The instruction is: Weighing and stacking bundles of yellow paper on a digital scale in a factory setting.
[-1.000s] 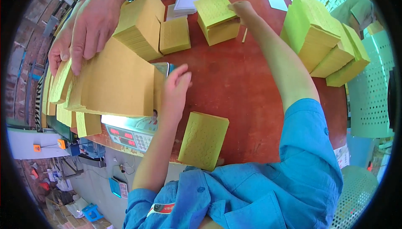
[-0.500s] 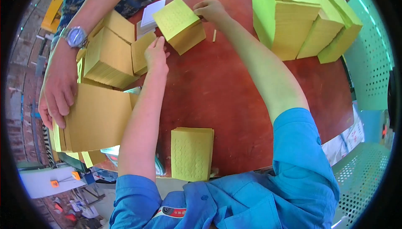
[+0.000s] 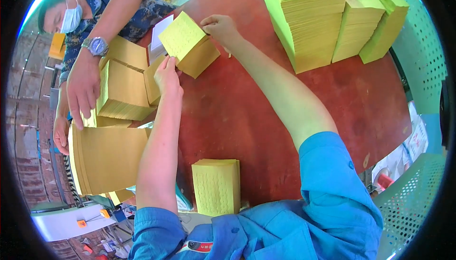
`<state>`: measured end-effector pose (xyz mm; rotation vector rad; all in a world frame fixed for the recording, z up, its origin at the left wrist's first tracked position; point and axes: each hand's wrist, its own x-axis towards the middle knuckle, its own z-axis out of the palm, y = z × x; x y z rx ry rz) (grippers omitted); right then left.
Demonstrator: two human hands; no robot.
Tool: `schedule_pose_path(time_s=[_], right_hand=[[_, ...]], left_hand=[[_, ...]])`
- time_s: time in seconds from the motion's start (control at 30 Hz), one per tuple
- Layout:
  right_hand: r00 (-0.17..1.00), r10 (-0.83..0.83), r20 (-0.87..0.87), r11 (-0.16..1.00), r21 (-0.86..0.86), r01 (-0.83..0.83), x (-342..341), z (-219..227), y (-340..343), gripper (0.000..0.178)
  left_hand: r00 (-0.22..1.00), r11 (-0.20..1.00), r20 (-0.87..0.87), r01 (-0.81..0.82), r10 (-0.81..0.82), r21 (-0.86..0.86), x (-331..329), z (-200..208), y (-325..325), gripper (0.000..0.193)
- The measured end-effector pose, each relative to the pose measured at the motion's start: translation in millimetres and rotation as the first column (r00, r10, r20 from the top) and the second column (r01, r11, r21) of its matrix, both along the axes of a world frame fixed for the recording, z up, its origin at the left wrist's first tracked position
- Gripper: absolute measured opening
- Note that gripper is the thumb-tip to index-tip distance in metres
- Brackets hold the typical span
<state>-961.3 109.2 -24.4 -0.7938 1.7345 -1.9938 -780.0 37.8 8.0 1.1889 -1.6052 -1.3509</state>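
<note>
Toward the far side of the red table, a block of stacked yellow paper (image 3: 181, 34) with rows of embossed marks sits at an angle. My left hand (image 3: 169, 75) pinches its near left corner between thumb and fingers. At the block's right corner, the curled fingers of my right hand (image 3: 220, 30) grip the edge; part of what they hold is hidden. A small pale stick (image 3: 229, 55) lies just below my right wrist. Close to my body stands a smaller yellow paper stack (image 3: 216, 186), touched by neither hand.
Tall yellow paper stacks (image 3: 313, 27) stand at the far right. Brown-yellow stacks (image 3: 124, 89) and large sheets (image 3: 111, 158) fill the left side, where a masked co-worker's hand with a watch (image 3: 83, 89) and other hand (image 3: 61, 134) reach in. White paper (image 3: 161, 32) lies behind my block.
The whole view has shifted a little. Both my hands stay at the yellow block's corners. The co-worker's watch hand has lifted off the large sheets, and their other hand shows more at the sheets' edge.
</note>
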Motion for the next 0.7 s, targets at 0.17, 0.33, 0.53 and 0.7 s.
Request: schedule_pose_path(time_s=[0.17, 0.33, 0.53, 0.7], right_hand=[[0.995, -0.091, -0.030, 0.994, -0.068, 0.089, 8, -1, 2, 0.020], [0.942, -0.189, -0.277, 0.981, -0.012, 0.193, 28, 7, 7, 0.028], [0.971, -0.128, -0.200, 0.991, 0.008, 0.132, 25, 0, 33, 0.029], [0.828, -0.155, -0.540, 0.967, 0.086, 0.238, 52, -47, 66, 0.024]], left_hand=[[1.000, 1.000, -0.017, 0.004, -0.003, 0.022, 3, -10, -7, 0.030], [0.999, 1.000, 0.027, 0.022, -0.023, 0.022, 10, -9, -13, 0.027], [0.994, 0.997, 0.082, 0.080, -0.077, -0.024, -1, -7, 2, 0.028], [0.997, 0.936, 0.046, -0.048, 0.068, -0.348, 25, -1, 2, 0.030]])
